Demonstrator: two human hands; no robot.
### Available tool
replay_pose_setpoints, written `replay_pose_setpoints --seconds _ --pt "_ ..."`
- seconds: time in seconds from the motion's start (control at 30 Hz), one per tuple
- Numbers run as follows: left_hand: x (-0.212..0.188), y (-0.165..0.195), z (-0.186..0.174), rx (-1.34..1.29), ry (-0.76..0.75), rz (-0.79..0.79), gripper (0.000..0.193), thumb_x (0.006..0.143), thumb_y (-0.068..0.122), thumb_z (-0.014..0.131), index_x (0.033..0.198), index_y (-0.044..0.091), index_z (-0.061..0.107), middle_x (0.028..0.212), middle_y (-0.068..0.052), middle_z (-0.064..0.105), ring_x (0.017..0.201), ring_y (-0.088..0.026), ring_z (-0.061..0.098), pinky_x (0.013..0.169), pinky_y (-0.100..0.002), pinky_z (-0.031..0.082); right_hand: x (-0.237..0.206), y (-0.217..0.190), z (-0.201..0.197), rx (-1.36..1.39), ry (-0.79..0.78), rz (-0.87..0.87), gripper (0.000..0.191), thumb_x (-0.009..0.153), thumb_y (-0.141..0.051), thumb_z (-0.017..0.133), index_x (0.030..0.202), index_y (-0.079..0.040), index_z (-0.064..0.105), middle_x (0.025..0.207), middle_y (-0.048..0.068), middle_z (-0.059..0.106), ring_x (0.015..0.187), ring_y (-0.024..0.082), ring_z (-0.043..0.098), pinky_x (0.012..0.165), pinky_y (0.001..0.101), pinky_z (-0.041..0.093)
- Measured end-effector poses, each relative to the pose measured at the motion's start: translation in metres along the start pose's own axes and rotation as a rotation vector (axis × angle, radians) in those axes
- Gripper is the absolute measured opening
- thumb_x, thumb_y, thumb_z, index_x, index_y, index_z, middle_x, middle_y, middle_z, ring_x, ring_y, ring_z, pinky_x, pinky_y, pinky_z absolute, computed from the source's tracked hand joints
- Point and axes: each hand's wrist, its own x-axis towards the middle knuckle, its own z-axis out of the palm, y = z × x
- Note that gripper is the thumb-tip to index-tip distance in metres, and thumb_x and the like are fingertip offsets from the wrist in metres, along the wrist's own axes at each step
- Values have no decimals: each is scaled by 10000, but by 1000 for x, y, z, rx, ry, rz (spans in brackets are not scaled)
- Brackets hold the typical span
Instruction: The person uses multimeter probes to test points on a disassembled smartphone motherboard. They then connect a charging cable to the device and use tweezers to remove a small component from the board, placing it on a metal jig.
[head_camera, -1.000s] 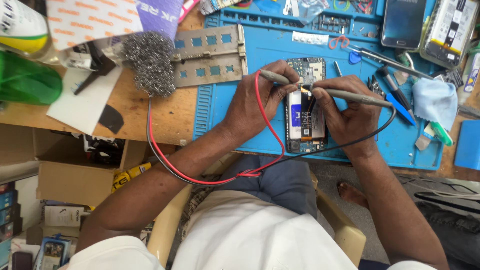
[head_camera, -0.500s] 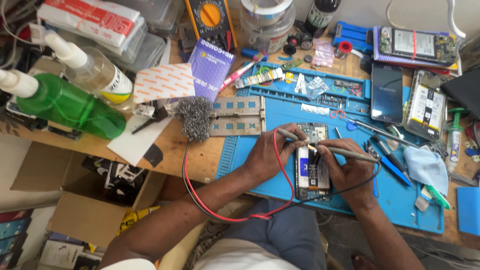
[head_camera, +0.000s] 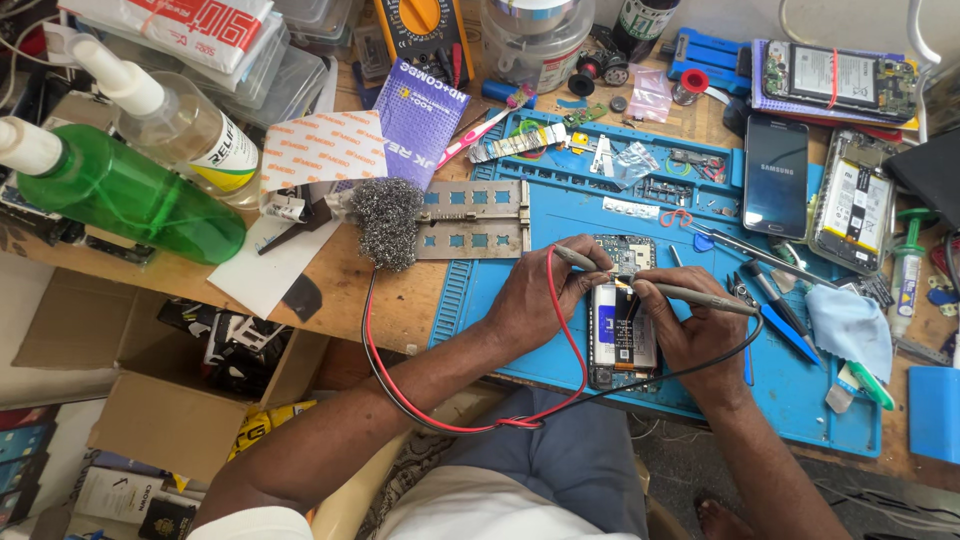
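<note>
You have one view only, from the camera on your head, looking almost straight down over your own lap and forearms onto the blue work mat (head_camera: 800, 400) and the wooden bench (head_camera: 330, 285) beyond it. It sits at close working range; the bench's far edge runs along the top of the frame.

opened phone (head_camera: 622, 345) partly under hands, probe tips (head_camera: 628, 283) too small

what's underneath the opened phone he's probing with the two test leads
The opened phone lies on the blue work mat, between the left hand and right hand. The mat directly beneath it is covered, so anything there is hidden.
</note>
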Motion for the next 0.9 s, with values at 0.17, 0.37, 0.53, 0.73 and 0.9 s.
replay_pose_setpoints --seconds 0.17,0.37,0.53,0.73,0.9 --pt "-1 0 0 3 -3 -7 117 987 124 680 1017 30 617 931 -112 698 852 -275 729 711 -384 547 -2 2 0 -11 -1 -18 134 974 -85 718 1085 -11 732 1041 127 734 948 166 715 616 257 618" --pt "0 1 0 16 -7 -6 125 985 131 681 1019 30 617 943 -110 703 860 -270 736 706 -384 553 -3 4 0 -14 -2 -41 129 981 -84 718 1088 -13 731 1045 127 734 965 173 718 651 262 625" --pt "-1 0 0 10 -12 -6 129 986 130 681 1022 29 611 955 -107 707 865 -263 738 706 -381 557 -4 6 1 9 -6 -50 133 989 -83 711 1099 -9 724 1059 134 727 980 173 717 672 259 619" --pt "-1 1 -1 16 -20 -4 121 991 128 676 1033 34 612 943 -105 697 864 -257 739 705 -381 556 -3 7 1 22 -15 -21 138 988 -95 700 1101 -17 722 1064 139 723 976 174 726 635 255 597" --pt "0 2 -2 25 -23 -5 127 985 133 679 1028 37 608 938 -99 700 858 -253 739 692 -382 552 -2 4 0 22 -14 -16 145 991 -103 698 1103 -15 722 1072 142 719 977 174 726 628 256 599"
